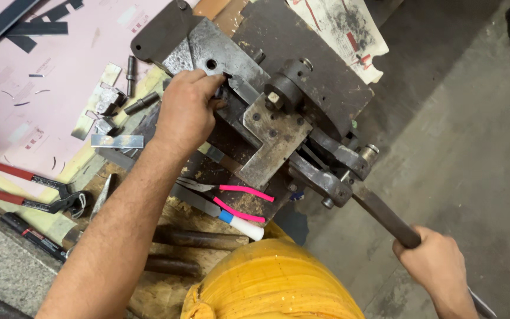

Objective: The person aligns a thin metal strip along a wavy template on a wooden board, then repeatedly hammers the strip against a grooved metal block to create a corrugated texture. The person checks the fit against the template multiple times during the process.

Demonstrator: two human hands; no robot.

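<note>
A heavy grey steel hand press (278,100) sits on a worn wooden bench. My left hand (187,109) rests on its flat bed and pinches a small dark metal piece (226,80) against the tooling. My right hand (435,260) is closed around the long steel lever (379,210) that runs from the press linkage toward the lower right. A thin metal strip (213,155) pokes out from under the press plate just below my left wrist.
Pink-handled pliers (240,201) and a white marker (243,225) lie in front of the press. Red-handled cutters (25,189), metal strips (117,140) and small pins (141,103) lie on pink sheeting (36,77) at left. A yellow cloth bundle (273,280) sits at the bottom. Concrete floor (461,136) lies at right.
</note>
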